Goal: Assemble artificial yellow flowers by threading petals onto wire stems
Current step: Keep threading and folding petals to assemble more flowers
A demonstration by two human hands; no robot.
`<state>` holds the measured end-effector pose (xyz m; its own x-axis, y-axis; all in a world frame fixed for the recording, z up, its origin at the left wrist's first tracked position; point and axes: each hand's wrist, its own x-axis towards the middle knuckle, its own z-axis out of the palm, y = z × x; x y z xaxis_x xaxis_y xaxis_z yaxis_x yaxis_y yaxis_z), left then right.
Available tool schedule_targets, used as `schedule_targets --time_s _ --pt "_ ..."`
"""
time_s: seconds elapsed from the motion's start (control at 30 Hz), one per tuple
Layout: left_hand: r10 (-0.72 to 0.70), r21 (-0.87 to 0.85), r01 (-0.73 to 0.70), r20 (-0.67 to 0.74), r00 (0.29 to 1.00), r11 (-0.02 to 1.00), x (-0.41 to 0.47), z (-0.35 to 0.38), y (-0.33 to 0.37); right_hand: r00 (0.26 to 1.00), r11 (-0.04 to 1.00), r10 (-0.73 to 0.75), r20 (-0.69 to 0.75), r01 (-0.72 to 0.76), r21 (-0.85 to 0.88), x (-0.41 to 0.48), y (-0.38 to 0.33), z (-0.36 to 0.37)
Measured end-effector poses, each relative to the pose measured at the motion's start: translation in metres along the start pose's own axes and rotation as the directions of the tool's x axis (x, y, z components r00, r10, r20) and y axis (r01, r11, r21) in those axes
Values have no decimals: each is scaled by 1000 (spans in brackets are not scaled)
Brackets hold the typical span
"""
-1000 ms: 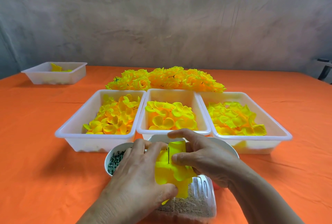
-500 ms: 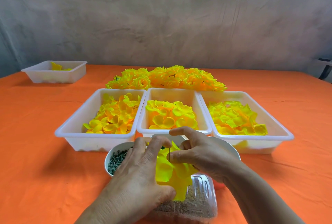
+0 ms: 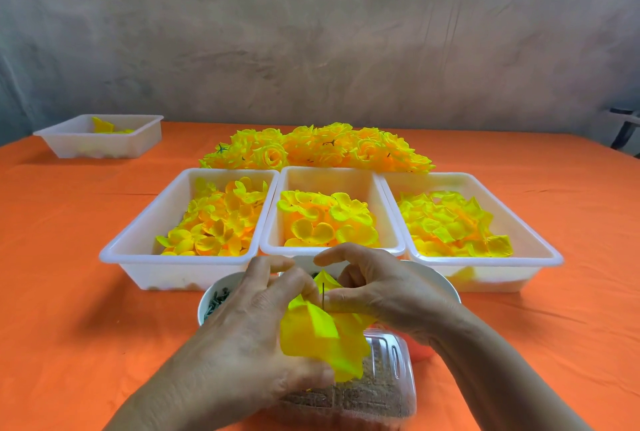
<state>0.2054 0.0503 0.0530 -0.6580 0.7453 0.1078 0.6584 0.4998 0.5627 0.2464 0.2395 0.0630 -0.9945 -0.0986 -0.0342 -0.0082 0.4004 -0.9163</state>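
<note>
**Threading a petal.** The left hand (image 3: 249,326) is curled round the yellow petal (image 3: 322,337), thumb below and fingers above. The right hand (image 3: 391,295) pinches the petal beside the wire stem (image 3: 322,294), whose tip stands up through the cloth between the two hands. The petal is best slid down squarely and kept flat at the hole, lest it bunch or tear. Under the hands a clear box (image 3: 391,378) is seen, beyond the left knuckles a white bowl (image 3: 202,306), and farther out three trays (image 3: 173,257) of petals.
</note>
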Motion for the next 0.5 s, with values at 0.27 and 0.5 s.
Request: schedule_targets --time_s 0.27,0.5 --pt "-53 -96 61 85 995 994 8 -16 -5 989 993 -8 -145 -9 -118 5 16 -1" --pt "-138 -145 138 13 990 980 18 -5 -10 993 999 -5 -116 0 -43 13 30 0"
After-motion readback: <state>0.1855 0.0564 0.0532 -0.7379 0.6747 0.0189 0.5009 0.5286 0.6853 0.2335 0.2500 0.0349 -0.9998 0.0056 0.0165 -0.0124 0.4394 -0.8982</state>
